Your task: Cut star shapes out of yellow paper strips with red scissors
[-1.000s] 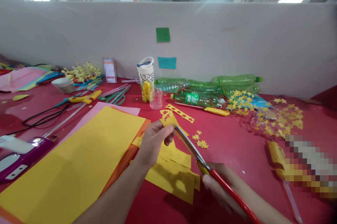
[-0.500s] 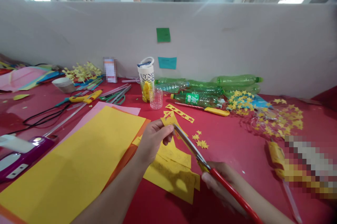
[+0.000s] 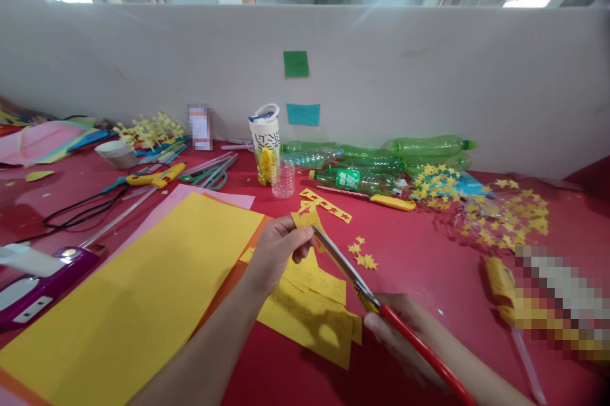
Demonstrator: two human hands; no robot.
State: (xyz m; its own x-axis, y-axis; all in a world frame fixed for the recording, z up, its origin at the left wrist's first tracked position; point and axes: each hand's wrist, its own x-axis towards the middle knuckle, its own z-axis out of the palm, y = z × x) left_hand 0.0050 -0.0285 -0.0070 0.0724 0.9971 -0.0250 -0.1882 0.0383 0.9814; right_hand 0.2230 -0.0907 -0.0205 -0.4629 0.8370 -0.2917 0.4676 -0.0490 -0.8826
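My left hand [image 3: 279, 246] pinches a piece of yellow paper [image 3: 307, 218] between thumb and fingers, near the middle of the view. In my right hand [image 3: 405, 326] is a pair of scissors [image 3: 340, 263] with red handles, their blade tips at the paper beside my left thumb. Below my left hand lie several yellow paper pieces [image 3: 309, 317] with faint drawn marks. A few small cut yellow stars [image 3: 366, 260] rest to the right of the blades. Behind the paper is a yellow strip [image 3: 333, 208] with star-shaped holes.
Large yellow sheets [image 3: 143, 285] cover the left front. Green plastic bottles [image 3: 362, 180], a white patterned cup [image 3: 264, 136] and a yellow cutter knife [image 3: 393, 203] stand or lie farther back. Yellow star clusters [image 3: 512, 215] and a yellow glue gun [image 3: 501, 285] are at right.
The yellow paper in my left hand has shifted slightly, and the scissor tips have moved a little to the left. Everything else stays as it was.
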